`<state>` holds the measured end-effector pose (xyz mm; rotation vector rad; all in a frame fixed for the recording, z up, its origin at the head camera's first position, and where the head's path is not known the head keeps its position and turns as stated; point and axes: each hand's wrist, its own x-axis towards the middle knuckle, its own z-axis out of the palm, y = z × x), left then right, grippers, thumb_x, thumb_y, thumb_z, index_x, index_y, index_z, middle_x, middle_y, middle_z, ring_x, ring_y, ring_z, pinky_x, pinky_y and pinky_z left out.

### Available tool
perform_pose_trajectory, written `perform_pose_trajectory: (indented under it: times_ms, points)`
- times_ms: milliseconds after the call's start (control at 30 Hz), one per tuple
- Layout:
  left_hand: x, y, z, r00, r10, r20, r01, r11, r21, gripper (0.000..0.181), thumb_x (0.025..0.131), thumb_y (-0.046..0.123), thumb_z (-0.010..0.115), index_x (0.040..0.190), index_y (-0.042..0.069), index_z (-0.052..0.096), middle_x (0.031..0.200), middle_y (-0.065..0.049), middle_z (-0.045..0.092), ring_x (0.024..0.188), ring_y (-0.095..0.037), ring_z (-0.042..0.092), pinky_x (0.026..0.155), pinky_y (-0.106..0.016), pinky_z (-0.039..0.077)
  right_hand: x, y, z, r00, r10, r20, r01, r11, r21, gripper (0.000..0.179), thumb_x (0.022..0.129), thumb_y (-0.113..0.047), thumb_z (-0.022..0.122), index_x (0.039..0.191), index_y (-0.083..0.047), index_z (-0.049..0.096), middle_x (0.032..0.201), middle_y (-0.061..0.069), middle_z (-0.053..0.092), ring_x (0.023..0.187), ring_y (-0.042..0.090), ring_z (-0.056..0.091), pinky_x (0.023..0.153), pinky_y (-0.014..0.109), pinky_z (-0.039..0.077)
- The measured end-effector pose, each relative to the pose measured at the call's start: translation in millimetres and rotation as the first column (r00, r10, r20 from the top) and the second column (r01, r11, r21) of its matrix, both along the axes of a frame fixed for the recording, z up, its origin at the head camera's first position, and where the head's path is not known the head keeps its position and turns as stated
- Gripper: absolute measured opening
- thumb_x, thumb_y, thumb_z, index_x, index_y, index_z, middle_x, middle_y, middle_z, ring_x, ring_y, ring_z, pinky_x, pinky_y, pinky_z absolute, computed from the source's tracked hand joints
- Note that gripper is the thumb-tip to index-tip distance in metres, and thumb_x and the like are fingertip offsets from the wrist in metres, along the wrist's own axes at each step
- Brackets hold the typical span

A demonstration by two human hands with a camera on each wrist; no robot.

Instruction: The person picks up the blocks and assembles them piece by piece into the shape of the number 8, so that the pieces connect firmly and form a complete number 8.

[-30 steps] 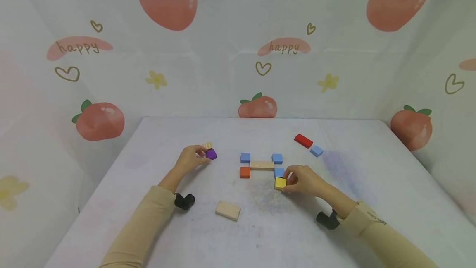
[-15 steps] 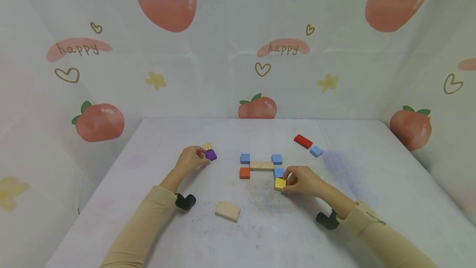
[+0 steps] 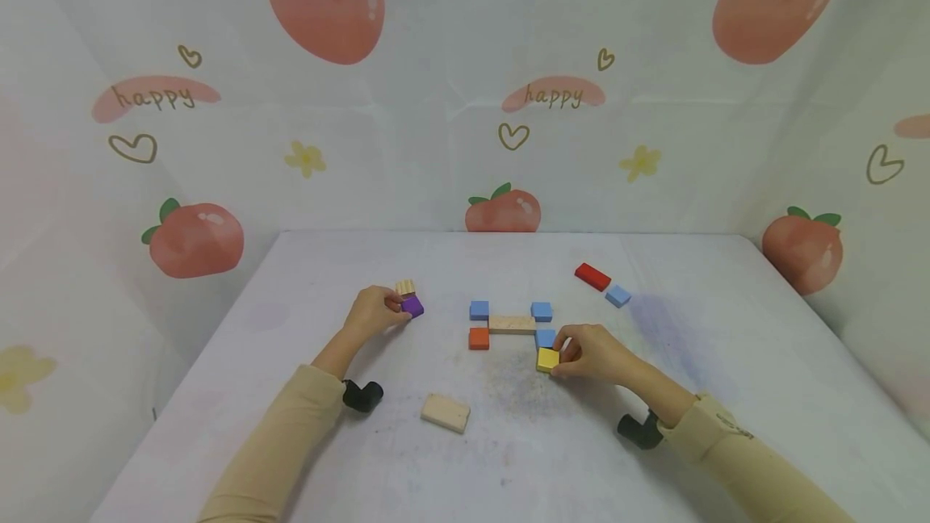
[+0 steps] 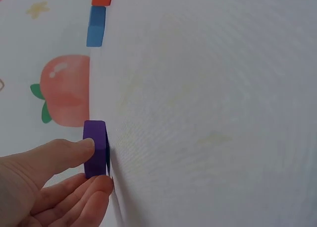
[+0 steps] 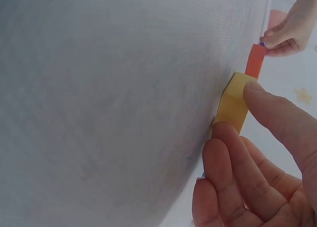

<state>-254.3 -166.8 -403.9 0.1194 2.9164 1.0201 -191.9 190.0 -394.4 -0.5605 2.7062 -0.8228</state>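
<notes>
My left hand (image 3: 374, 312) pinches a purple block (image 3: 412, 307) between thumb and fingers, close beside a striped light wooden block (image 3: 404, 287). In the left wrist view the thumb presses on one face of the purple block (image 4: 95, 147). My right hand (image 3: 592, 353) pinches a yellow block (image 3: 548, 359) at the near edge of a blue block (image 3: 545, 338). A plain wooden bar (image 3: 512, 324) lies in the middle, with blue blocks at its right end and a blue block (image 3: 479, 310) and an orange-red block (image 3: 479, 338) at its left end.
A loose wooden plank (image 3: 446, 412) lies at the front of the white-covered table (image 3: 349, 466). At the back right are a red bar (image 3: 592, 276) and a blue block (image 3: 618, 295). A printed cloth hangs behind the table.
The purple block has shifted slightly toward the near side in my left hand, so more of the striped block shows. My right hand and the yellow block stay in place.
</notes>
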Motion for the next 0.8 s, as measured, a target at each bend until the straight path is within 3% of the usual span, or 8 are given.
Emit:
perform_pose_trajectory:
  times_ms: [800]
  points:
    - [15.1, 8.0, 6.2, 0.997, -0.059, -0.048, 0.063, 0.995, 0.083, 0.035, 0.076, 0.016, 0.074, 0.104, -0.004, 0.066, 0.090, -0.015, 0.070, 0.080, -0.022, 0.066, 0.063, -0.025, 0.049, -0.9, -1, -2.1, 1.000, -0.015, -0.002, 0.015, 1.000, 0.012, 0.026, 0.075, -0.019, 0.078, 0.091, -0.006, 0.061, 0.072, -0.001, 0.066, 0.065, 0.007, 0.054, 0.060, 0.020, 0.046]
